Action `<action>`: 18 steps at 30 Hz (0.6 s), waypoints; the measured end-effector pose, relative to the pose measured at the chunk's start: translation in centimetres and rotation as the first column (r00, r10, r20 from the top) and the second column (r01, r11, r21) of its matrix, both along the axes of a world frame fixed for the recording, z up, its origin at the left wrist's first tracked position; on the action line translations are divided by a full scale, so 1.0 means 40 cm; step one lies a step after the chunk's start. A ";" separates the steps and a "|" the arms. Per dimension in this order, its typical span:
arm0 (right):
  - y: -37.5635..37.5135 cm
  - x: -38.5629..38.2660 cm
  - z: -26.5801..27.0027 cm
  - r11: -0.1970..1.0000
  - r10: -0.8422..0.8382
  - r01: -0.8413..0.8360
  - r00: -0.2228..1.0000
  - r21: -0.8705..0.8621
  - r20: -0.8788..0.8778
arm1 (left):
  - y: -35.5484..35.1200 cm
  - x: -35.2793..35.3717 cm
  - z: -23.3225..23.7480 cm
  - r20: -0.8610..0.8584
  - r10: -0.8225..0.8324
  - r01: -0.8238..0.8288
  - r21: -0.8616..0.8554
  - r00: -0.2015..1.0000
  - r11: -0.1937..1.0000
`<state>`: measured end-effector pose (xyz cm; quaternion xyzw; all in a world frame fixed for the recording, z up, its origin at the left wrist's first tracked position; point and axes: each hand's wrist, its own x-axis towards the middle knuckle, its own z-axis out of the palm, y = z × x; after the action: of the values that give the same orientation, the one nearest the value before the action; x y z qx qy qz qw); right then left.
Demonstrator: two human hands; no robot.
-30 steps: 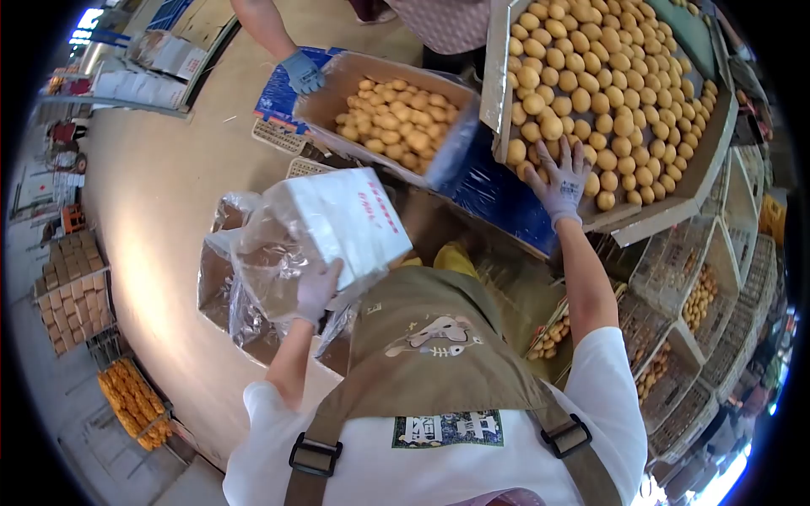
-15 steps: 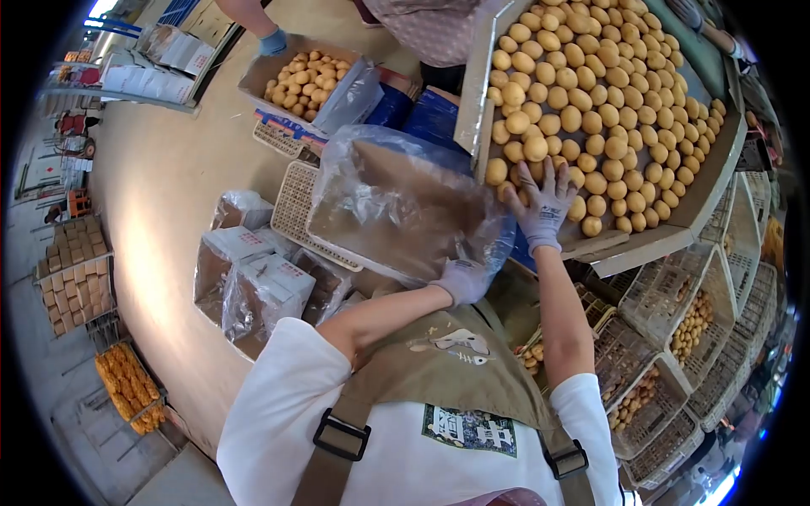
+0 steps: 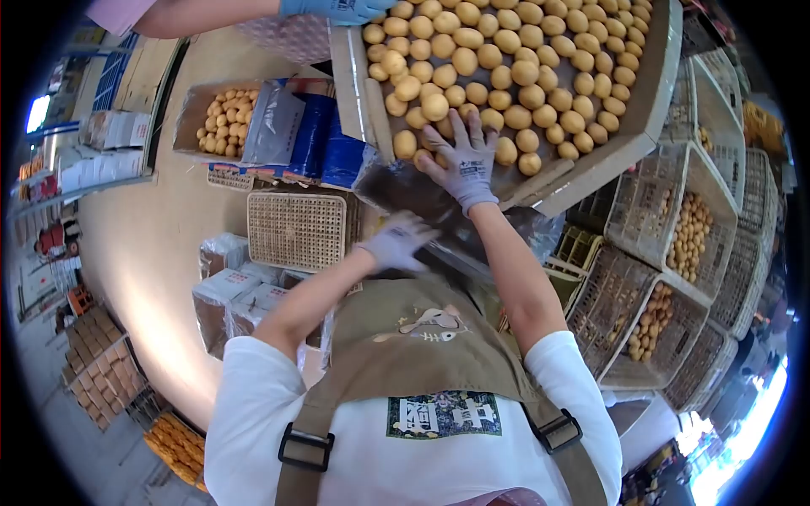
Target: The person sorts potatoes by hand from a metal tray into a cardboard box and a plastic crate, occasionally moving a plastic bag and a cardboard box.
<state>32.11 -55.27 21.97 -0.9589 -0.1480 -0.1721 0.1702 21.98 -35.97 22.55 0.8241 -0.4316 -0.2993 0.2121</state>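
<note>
My right hand (image 3: 466,167), in a pale grey glove, lies with fingers spread on the potatoes (image 3: 506,76) at the near edge of a metal-edged sorting tray (image 3: 557,181). Below and left of it my left hand (image 3: 396,243), gloved too and slightly blurred, is open with nothing visible in it. It hovers beside a dark brown box interior (image 3: 422,207) under the tray's lip, partly hidden by my right forearm. Clear plastic film (image 3: 544,232) shows at the right of that box.
An upturned beige crate (image 3: 295,229) stands left of my left hand. Beyond it sits a lined box of potatoes (image 3: 228,122) by blue cartons (image 3: 314,135). Another person's blue-gloved hand (image 3: 337,8) is at the tray's far left. Plastic crates (image 3: 650,202) with potatoes stand at right.
The plastic-lined box has shifted right, under the tray's lip, uncovering the beige crate. My left hand has come off the box's near edge. The other person's blue-gloved hand has reached the tray.
</note>
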 end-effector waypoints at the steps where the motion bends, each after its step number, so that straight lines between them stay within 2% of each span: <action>1: 0.000 -0.001 0.002 1.000 -0.005 0.005 1.000 0.001 -0.009 | 0.047 0.018 0.005 0.087 -0.107 0.093 0.147 0.990 0.985; 2: 0.000 -0.001 0.004 1.000 -0.010 0.010 1.000 0.004 -0.017 | 0.087 -0.013 -0.064 0.188 -0.047 0.002 0.233 0.981 0.972; 5: 0.002 -0.001 0.011 1.000 -0.023 0.023 0.998 -0.001 -0.051 | 0.100 0.000 -0.121 -0.105 -0.087 0.122 0.390 0.991 0.913; 6: 0.002 -0.003 0.008 1.000 -0.024 0.024 0.998 0.000 -0.050 | 0.083 0.003 -0.116 -0.132 -0.099 0.141 0.362 0.986 0.922; 8: 0.004 -0.005 0.005 1.000 -0.029 0.028 0.997 -0.009 -0.067 | 0.062 0.021 -0.105 -0.478 0.084 0.035 0.234 0.874 0.972; 9: 0.006 -0.006 0.004 0.999 -0.034 0.033 0.996 -0.005 -0.077 | 0.050 0.034 -0.089 -0.635 0.149 -0.035 0.189 0.758 0.981; 10: 0.009 -0.009 0.005 0.999 -0.037 0.037 0.995 -0.001 -0.090 | 0.039 0.034 -0.070 -0.693 0.245 -0.245 0.101 0.678 0.964; 11: 0.011 -0.008 0.006 0.999 -0.039 0.039 0.994 0.000 -0.101 | 0.019 0.054 -0.060 -0.825 0.353 -0.454 0.134 0.441 0.881; 12: 0.014 -0.013 0.050 0.999 -0.043 0.044 0.995 0.009 -0.085 | -0.008 0.085 -0.052 -0.907 0.390 -0.624 0.216 0.157 0.751; 13: -0.001 -0.009 0.067 0.999 0.013 -0.008 0.990 0.036 -0.144 | -0.030 0.114 -0.047 -0.925 0.352 -0.735 0.338 -0.144 0.588; 15: -0.061 0.006 0.095 0.988 0.140 -0.117 0.957 0.103 -0.255 | -0.056 0.170 -0.039 -0.923 0.058 -0.827 0.366 -0.379 0.427; 16: -0.083 0.034 0.148 0.953 0.101 0.046 0.884 0.300 -0.457 | -0.064 0.187 -0.031 -0.880 -0.105 -0.848 0.405 -0.463 0.342; 17: -0.088 0.032 0.158 0.875 -0.150 0.312 0.902 0.370 -0.405 | -0.074 0.195 -0.021 -0.867 -0.151 -0.857 0.416 -0.475 0.304; 18: -0.077 0.024 0.161 0.933 -0.272 0.344 0.868 0.108 -0.416 | -0.088 0.200 -0.012 -0.851 -0.199 -0.863 0.430 -0.485 0.266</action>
<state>33.05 -58.36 28.40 -0.9657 0.0609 -0.0132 0.2521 29.97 -39.50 22.06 0.1993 0.2864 -0.4326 0.8313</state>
